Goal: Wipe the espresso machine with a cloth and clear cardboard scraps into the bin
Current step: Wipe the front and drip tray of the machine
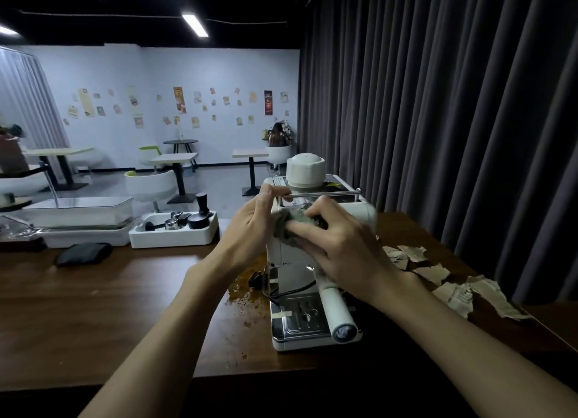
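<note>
Where the bent fingers of the right hand (337, 245) and the left hand (253, 227) meet, they grip a grey cloth (289, 228) between them; the right fingers curl over its top and side, and the left fingers wrap round its other end; the left thumb sticks up by a thin metal rail (325, 194); the cloth is bunched up and pressed on the upper front of the white machine (359, 214); both bare arms reach in from the bottom, and the right one crosses over the lower front of the machine; a round white cap (305, 170) sits on top of the machine, just behind the rail; lower down, a white handle (336, 308) pokes out toward the camera over a shiny drip tray (297, 319); the machine stands on a dark wood table (125, 292); brown crumbs (247, 289) lie on the table, right by the left side of the machine; the scraps (438, 275) lie in a loose row on the table to the right of the machine, near a dark curtain (438, 105); well off to the left sits a white tray (175, 238) with a black tamper (202, 203) and small metal cups in it; a flat black pouch (84, 253) lies near that tray.
</note>
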{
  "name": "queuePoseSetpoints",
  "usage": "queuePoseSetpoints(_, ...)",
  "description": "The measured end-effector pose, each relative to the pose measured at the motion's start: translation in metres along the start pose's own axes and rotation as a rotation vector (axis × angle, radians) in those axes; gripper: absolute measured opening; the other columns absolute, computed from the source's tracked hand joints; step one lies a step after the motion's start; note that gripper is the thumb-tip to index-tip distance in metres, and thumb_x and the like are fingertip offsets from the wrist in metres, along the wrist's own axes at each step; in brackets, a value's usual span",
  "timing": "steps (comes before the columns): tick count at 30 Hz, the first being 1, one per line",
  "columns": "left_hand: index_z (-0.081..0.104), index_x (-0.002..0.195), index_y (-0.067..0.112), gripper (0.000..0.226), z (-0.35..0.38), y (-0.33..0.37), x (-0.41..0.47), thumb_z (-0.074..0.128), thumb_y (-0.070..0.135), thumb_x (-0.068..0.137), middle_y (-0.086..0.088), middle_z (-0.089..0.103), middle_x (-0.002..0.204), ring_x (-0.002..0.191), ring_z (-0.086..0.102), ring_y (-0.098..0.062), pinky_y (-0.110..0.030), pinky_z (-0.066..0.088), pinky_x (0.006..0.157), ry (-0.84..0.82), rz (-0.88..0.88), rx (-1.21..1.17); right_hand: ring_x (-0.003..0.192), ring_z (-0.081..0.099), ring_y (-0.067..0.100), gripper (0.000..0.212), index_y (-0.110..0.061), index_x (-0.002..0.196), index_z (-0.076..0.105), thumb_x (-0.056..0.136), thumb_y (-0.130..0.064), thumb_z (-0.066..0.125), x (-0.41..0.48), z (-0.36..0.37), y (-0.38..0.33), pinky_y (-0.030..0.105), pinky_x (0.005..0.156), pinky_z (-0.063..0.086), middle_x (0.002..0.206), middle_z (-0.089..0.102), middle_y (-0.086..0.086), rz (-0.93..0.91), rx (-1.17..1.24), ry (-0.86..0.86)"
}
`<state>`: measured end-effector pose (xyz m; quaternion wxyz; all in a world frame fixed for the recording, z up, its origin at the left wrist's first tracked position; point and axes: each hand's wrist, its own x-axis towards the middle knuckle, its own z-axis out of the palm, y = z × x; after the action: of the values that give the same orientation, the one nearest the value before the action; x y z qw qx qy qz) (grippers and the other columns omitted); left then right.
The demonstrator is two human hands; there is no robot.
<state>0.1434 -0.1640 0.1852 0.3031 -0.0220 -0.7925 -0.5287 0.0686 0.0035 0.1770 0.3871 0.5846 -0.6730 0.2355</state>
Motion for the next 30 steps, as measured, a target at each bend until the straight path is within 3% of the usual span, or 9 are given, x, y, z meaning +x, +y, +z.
queuePoseSetpoints(5, 0.061, 0.109, 0.048, 0.051, -0.001, -0.006, 0.002, 0.021, 0.073, 0.089, 0.015, 0.058, 0.133, 0.126, 0.045, 0.01, -0.017, 0.034, 0.1, 0.002, 0.005, 0.015, 0.092, 0.058, 0.025, 0.021, -0.006, 0.109, 0.068, 0.092, -0.017, 0.061, -0.026, -0.016, 0.033, 0.042, 0.08, 0.053, 0.11, 0.052, 0.009, 0.262, 0.033, 0.191)
queuePoseSetpoints(11, 0.061, 0.112, 0.048, 0.054, -0.001, -0.008, 0.002, 0.022, 0.074, 0.088, 0.015, 0.059, 0.134, 0.128, 0.047, 0.005, -0.023, 0.037, 0.103, -0.012, 0.023, -0.003, 0.099, 0.06, 0.029, 0.027, -0.007, 0.111, 0.066, 0.089, -0.023, 0.065, -0.011, -0.009, 0.015, 0.047, 0.085, 0.051, 0.114, 0.059, 0.007, 0.182, -0.041, 0.064)
queuePoseSetpoints(15, 0.06, 0.117, 0.043, 0.05, -0.001, -0.005, -0.002, 0.022, 0.067, 0.095, 0.019, 0.063, 0.125, 0.122, 0.053, 0.008, -0.008, 0.041, 0.092, -0.021, 0.042, -0.028, 0.095, 0.06, 0.03, 0.033, -0.009, 0.115, 0.066, 0.086, -0.024, 0.07, 0.009, 0.006, -0.005, 0.045, 0.077, 0.051, 0.116, 0.062, 0.009, 0.035, -0.119, -0.007)
queuePoseSetpoints(19, 0.059, 0.114, 0.044, 0.046, -0.001, -0.001, -0.003, 0.021, 0.061, 0.096, 0.032, 0.062, 0.117, 0.117, 0.05, 0.017, -0.006, 0.039, 0.09, -0.028, 0.025, -0.028, 0.102, 0.06, 0.031, 0.032, -0.003, 0.107, 0.068, 0.08, -0.016, 0.078, -0.008, 0.002, 0.009, 0.048, 0.087, 0.05, 0.117, 0.06, 0.012, 0.136, 0.013, 0.04)
queuePoseSetpoints(21, 0.058, 0.114, 0.046, 0.045, -0.001, -0.002, -0.003, 0.02, 0.06, 0.095, 0.03, 0.057, 0.122, 0.12, 0.045, 0.019, -0.013, 0.036, 0.098, -0.017, 0.018, -0.004, 0.103, 0.06, 0.03, 0.029, 0.001, 0.1, 0.067, 0.08, -0.017, 0.077, -0.027, -0.004, 0.019, 0.039, 0.093, 0.05, 0.116, 0.057, 0.013, 0.233, 0.062, 0.128)
queuePoseSetpoints(23, 0.057, 0.114, 0.048, 0.042, -0.001, -0.003, -0.002, 0.021, 0.059, 0.094, 0.028, 0.055, 0.124, 0.121, 0.043, 0.02, -0.017, 0.034, 0.103, -0.009, 0.018, 0.01, 0.096, 0.062, 0.026, 0.029, -0.001, 0.098, 0.062, 0.082, -0.021, 0.074, -0.041, -0.011, 0.025, 0.032, 0.083, 0.051, 0.11, 0.059, 0.011, 0.298, 0.068, 0.223)
queuePoseSetpoints(26, 0.056, 0.115, 0.048, 0.038, 0.0, -0.003, -0.002, 0.024, 0.057, 0.096, 0.027, 0.055, 0.125, 0.12, 0.044, 0.021, -0.011, 0.035, 0.098, -0.012, 0.026, 0.02, 0.084, 0.061, 0.022, 0.035, -0.011, 0.109, 0.054, 0.083, -0.021, 0.074, -0.043, -0.012, 0.024, 0.029, 0.071, 0.051, 0.105, 0.058, 0.006, 0.283, 0.029, 0.233)
queuePoseSetpoints(30, 0.055, 0.114, 0.05, 0.035, 0.0, 0.0, -0.004, 0.025, 0.056, 0.097, 0.032, 0.055, 0.12, 0.115, 0.045, 0.024, 0.001, 0.036, 0.086, -0.021, 0.031, 0.029, 0.079, 0.055, 0.014, 0.019, -0.011, 0.098, 0.067, 0.083, -0.017, 0.075, -0.02, 0.0, 0.006, 0.016, 0.067, 0.046, 0.099, 0.05, 0.002, 0.219, 0.067, 0.184)
